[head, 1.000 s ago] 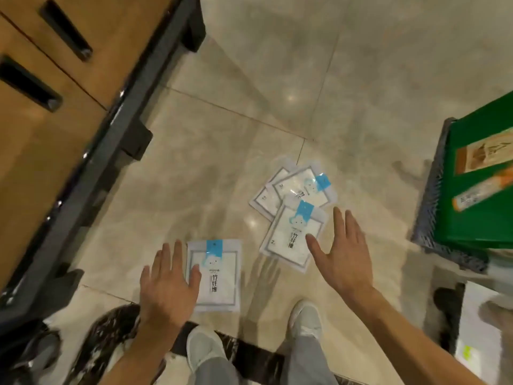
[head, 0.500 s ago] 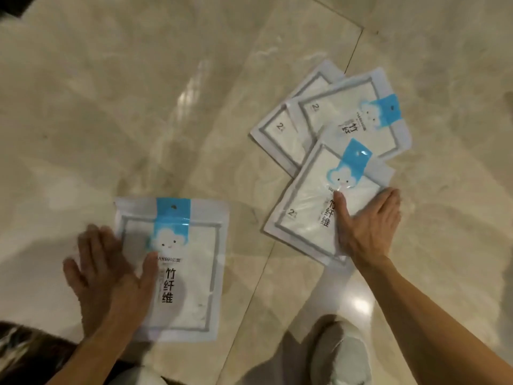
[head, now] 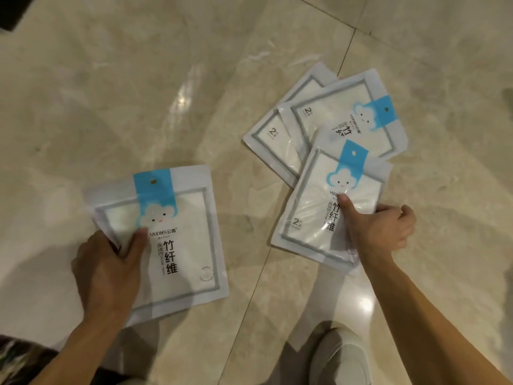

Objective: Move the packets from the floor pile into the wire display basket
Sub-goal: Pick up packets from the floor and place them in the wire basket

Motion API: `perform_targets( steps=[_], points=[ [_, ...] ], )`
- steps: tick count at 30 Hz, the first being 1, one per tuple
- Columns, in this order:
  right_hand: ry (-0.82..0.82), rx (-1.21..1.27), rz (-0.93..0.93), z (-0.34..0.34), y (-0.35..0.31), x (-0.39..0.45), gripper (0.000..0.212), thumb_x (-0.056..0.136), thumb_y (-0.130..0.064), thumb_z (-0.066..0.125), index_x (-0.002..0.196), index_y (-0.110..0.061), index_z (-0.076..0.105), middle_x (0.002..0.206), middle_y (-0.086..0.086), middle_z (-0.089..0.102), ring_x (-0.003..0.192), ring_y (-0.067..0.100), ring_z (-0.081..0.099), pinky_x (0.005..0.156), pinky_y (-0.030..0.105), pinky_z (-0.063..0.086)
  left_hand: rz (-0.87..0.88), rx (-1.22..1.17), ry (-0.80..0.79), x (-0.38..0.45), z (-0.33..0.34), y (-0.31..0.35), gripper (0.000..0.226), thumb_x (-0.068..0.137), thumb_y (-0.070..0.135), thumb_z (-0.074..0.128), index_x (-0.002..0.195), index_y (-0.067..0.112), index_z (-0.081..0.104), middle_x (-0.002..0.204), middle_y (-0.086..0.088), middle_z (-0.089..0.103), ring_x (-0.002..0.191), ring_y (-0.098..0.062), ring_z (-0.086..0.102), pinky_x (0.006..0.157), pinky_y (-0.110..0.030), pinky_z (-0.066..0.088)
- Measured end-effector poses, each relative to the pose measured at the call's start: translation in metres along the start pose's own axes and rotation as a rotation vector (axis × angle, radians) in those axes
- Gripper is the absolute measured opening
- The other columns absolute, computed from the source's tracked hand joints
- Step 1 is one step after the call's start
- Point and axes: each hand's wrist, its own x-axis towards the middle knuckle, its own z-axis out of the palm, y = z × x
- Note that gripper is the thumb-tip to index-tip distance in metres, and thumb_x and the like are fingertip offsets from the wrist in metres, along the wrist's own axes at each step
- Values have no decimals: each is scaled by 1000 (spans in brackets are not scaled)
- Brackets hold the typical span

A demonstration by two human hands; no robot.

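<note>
No packet had yet been placed in the wire display basket, which was not in view; all four visible packets remained at floor (head: pixel 138 93) level. The left hand (head: pixel 107 269) was closed on the lone left packet (head: pixel 166 240), thumb on its face and fingers hidden beneath its left edge, which appeared raised off the tile. The right hand (head: pixel 380 232) was closed on the nearest packet of the pile (head: pixel 322 207), thumb pressed on the printed face and fingers curled at its right edge. Two further packets (head: pixel 319 118) lay fanned behind it, overlapped and untouched. A light shoe (head: pixel 344 357) was noted at the lower edge.

Against the frame half a second earlier, both hands were found changed from lying flat on the packets to gripping them, and the left packet's near edge was seen lifted. The task was judged barely begun: two packets secured, transfer outstanding, two left to collect.
</note>
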Motion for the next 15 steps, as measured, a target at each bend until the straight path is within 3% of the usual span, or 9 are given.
perform_targets(
  steps=[3,5,7,8,10,12,15],
  points=[
    [-55,6,35,-5,-11,-3,88,69,-64,84,123,2,63,153,10,36,144,33,29,119,50,21,-94,-267,-92,-5,-8,12,30,96,36,68,103,8,59,80,2,62,83,-28,59,73,-36,41],
    [-91,106,-4,-9,-14,-4,78,69,-60,86,118,-2,67,140,11,54,130,32,49,112,48,38,-142,-397,-161,-4,-16,20,27,94,24,72,114,13,58,94,2,68,92,-26,65,76,-34,49],
    [-218,387,-1,-19,-17,-8,53,78,-38,88,116,-7,69,118,11,72,99,21,71,87,36,60,-192,-423,-238,-1,-25,31,37,88,17,79,112,15,51,97,2,66,93,-27,68,73,-35,54],
    [-297,496,9,-27,-20,-11,43,84,-23,85,119,-6,68,112,10,75,91,19,74,78,31,62,-215,-438,-285,0,-32,35,41,85,13,81,112,17,50,98,2,68,91,-25,70,73,-37,56],
    [-427,562,2,-45,-26,-19,38,89,-6,77,124,-6,65,109,7,77,95,22,76,78,34,63,-262,-538,-395,-3,-48,46,41,83,-2,77,113,20,58,99,2,76,88,-16,75,70,-33,61],
    [-514,573,-24,-69,-41,-28,35,88,-3,77,122,-7,66,102,3,79,91,18,77,74,33,63,-294,-637,-477,-5,-71,61,41,84,-11,70,113,18,65,100,1,79,87,-14,76,64,-24,61],
    [-595,635,15,-120,-74,-40,33,84,-2,79,116,-7,69,87,-4,80,75,12,77,59,24,59,-293,-701,-506,-10,-114,86,38,88,-10,67,114,17,67,103,1,79,92,-18,76,67,-28,62]
  ],
)
